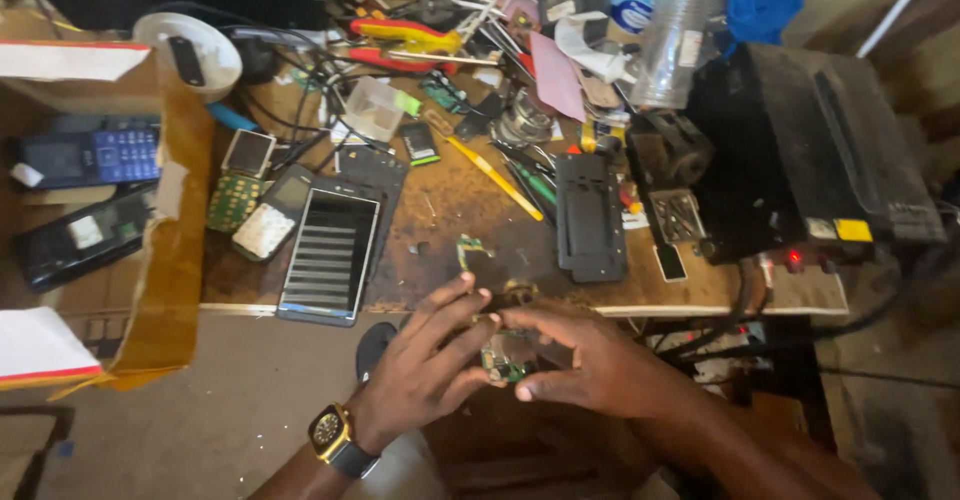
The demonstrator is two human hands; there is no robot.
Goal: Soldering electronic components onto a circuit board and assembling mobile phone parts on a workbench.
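Board (507, 360), small and green, is pinched by fingers (470, 312) of both the left hand (425, 365) and right hand (590, 360), just off the surface (450, 200) edge. A slip could drop it to the floor, or a hard squeeze could crack it

Workbench (440, 205): wooden, scorched, cluttered.
Front edge, left: smartphone (329, 253) face up, overhanging the edge.
Beside it, further left: two keypad phones (250, 200), partly dismantled.
Middle: yellow tool (496, 179); black phone frame (590, 217) just right of it.
Back edge: red-and-yellow pliers (405, 33); clear plastic bottle (673, 35).
Right end: black power unit (815, 150), red light lit.
Left end: cardboard box (150, 210) holding a blue keypad phone (95, 155).
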